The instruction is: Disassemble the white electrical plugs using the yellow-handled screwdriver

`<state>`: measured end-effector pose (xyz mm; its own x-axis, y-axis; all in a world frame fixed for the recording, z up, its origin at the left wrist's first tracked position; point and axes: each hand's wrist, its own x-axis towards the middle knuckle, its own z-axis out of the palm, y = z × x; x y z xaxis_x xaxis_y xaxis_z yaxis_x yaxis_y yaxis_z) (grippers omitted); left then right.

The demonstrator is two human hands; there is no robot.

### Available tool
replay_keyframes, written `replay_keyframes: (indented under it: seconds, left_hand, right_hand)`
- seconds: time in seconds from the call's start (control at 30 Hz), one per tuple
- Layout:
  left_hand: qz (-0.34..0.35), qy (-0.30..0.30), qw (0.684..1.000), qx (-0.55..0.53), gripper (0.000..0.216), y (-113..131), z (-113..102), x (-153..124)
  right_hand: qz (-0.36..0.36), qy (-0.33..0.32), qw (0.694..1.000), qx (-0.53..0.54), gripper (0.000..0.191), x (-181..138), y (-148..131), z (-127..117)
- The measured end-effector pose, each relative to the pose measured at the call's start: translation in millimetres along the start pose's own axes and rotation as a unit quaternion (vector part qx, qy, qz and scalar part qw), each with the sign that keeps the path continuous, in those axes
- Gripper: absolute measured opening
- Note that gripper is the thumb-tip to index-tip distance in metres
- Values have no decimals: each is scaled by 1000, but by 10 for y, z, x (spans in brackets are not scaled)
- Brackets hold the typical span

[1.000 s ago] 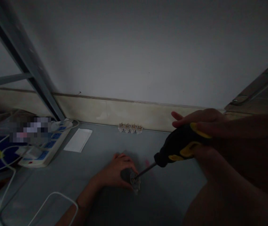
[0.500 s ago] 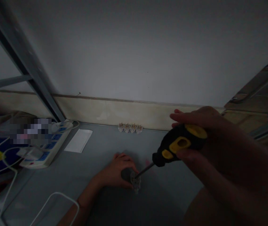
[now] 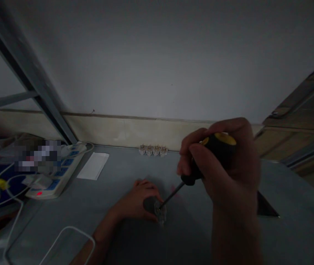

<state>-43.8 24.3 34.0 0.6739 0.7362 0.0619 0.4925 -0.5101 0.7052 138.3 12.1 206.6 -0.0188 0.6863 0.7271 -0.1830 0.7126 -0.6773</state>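
Note:
My right hand [image 3: 223,158] is wrapped round the black and yellow handle of a screwdriver [image 3: 172,194]. Its shaft slants down to the left, and the tip meets the face of a small part with a dark round body [image 3: 149,204] and a clear, jagged front piece [image 3: 161,213]. My left hand [image 3: 140,200] grips that part from the left, low over the grey tabletop [image 3: 126,165]. Exactly what the part is I cannot make out in the dim light. Near the wall stands a row of several similar clear pieces with metal pins [image 3: 153,150].
On the left lies a white power strip [image 3: 63,171] with plugs and cables. Beside it is a folded white paper [image 3: 93,166]. A white cable [image 3: 71,228] loops near my left forearm. Partly behind my right wrist shows a dark flat object [image 3: 267,206].
My right hand has turned and closed its fingers further round the screwdriver handle, moving slightly left. The left hand and its part stay almost in place. A red light now shows on the power strip.

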Motion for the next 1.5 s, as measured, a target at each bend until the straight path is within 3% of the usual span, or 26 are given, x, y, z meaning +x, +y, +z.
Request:
replay_keyframes:
  seconds: [0.13, 0.23, 0.37, 0.57, 0.93, 1.13, 1.33, 1.5]
  left_hand:
    - [-6, -8, 1000, 4, 40, 21, -14, 5]
    - [-10, -7, 1000, 7, 41, 31, -19, 6]
    - [-8, -2, 1000, 2, 42, 13, -3, -2]
    - [5, 3, 1000, 1, 43, -24, 18, -8]
    - [-12, -4, 1000, -8, 48, -66, 44, -26]
    - [8, 9, 1000, -9, 43, -49, 33, -13]
    - [-14, 6, 1000, -1, 48, -72, 71, 1]
    - [-23, 3, 1000, -8, 50, -79, 76, -10]
  right_hand:
    - [41, -30, 997, 65, 21, 21, 17, -7]
    - [72, -103, 988, 85, 23, 68, -25, -116]
    - [49, -172, 983, 38, 27, 62, -92, -254]
    - [8, -101, 985, -139, 27, -44, -175, -236]
    - [-40, -54, 993, -102, 39, -65, -91, -41]
    - [-144, 102, 976, -125, 42, 20, 109, 101]
    - [-124, 231, 948, -180, 44, -65, 131, 226]
    - [-147, 226, 947, -173, 51, -135, 87, 315]
